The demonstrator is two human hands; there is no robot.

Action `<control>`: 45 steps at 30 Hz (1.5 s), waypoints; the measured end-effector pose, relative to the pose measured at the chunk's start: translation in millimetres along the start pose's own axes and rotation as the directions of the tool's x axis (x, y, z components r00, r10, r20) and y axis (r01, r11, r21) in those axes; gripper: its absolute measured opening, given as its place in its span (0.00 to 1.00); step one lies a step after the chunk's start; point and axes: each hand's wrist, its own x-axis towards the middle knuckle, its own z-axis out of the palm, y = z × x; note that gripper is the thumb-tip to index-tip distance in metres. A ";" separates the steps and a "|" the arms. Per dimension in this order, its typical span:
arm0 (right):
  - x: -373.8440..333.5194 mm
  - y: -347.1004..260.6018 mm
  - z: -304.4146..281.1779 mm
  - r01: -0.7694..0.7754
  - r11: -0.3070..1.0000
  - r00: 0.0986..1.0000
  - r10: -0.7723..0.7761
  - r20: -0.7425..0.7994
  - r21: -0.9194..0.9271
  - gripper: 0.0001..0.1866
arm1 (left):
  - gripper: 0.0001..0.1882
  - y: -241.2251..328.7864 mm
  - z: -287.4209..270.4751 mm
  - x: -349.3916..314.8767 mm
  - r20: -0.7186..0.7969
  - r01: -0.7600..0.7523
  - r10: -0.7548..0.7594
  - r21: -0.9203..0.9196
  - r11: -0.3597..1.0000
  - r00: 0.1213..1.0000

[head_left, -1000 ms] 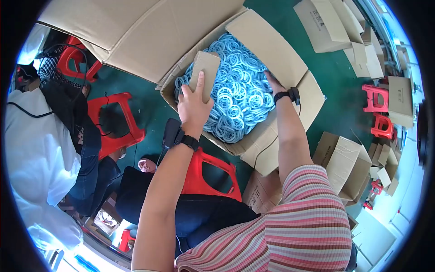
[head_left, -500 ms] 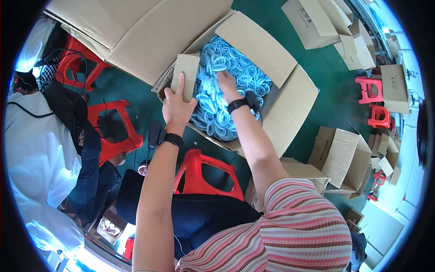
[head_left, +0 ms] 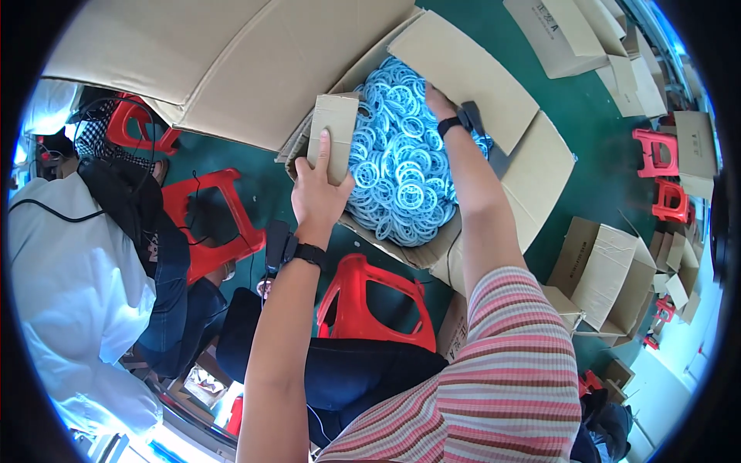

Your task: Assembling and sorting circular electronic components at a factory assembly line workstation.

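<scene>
A large carton [head_left: 455, 235] full of pale blue plastic rings [head_left: 405, 166] stands open in front of me. At its left side my left hand [head_left: 320, 189] grips a narrow piece of cardboard [head_left: 333, 119], index finger stretched along its face and thumb at its right edge. Whether this piece is a small box or a folded flap is unclear. My right hand [head_left: 440, 103] is inside the carton at the far right, over the rings and close to the far flap [head_left: 467, 73]. Its fingertips hardly show, so what they hold cannot be made out.
A big cardboard sheet or box [head_left: 231, 69] takes up the far left. Red stools [head_left: 378, 297] stand below the carton and at the left, beside a person in white [head_left: 77, 285]. Open cartons [head_left: 606, 270] lie at the right on the green floor [head_left: 594, 170].
My right hand has moved from the middle of the rings to the far right side of the carton. The left hand keeps its grip on the cardboard. The whole view has shifted slightly.
</scene>
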 end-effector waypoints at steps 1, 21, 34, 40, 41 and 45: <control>5.7 2.2 3.2 0.031 0.998 0.998 -0.033 0.045 0.050 0.34 | 0.47 0.7 0.7 0.1 -0.006 -0.005 0.005 0.006 1.000 1.000; -85.4 23.8 -41.6 -0.734 0.419 0.522 -0.157 0.838 0.535 0.49 | 0.62 10.4 -10.7 3.2 0.159 -0.006 0.021 -0.094 0.996 0.987; -183.0 -77.5 -50.8 -0.436 0.652 0.836 0.038 0.547 0.621 0.44 | 0.60 0.9 -6.3 -20.1 -0.051 -0.059 0.046 -0.304 0.951 0.998; -210.2 -90.9 -63.7 -0.091 0.834 0.981 -0.019 0.193 0.545 0.36 | 0.60 1.7 -5.3 -27.0 -0.096 -0.070 0.023 -0.520 0.851 0.995; -211.2 -93.4 -72.1 -0.093 0.835 0.980 -0.020 0.199 0.542 0.36 | 0.60 3.7 -4.9 -26.9 -0.084 -0.063 0.018 -0.573 0.817 0.996; -211.9 -98.7 -99.2 -0.067 0.915 0.989 0.008 0.148 0.397 0.34 | 0.59 6.8 8.6 -25.2 0.026 0.013 0.007 -0.697 0.717 1.000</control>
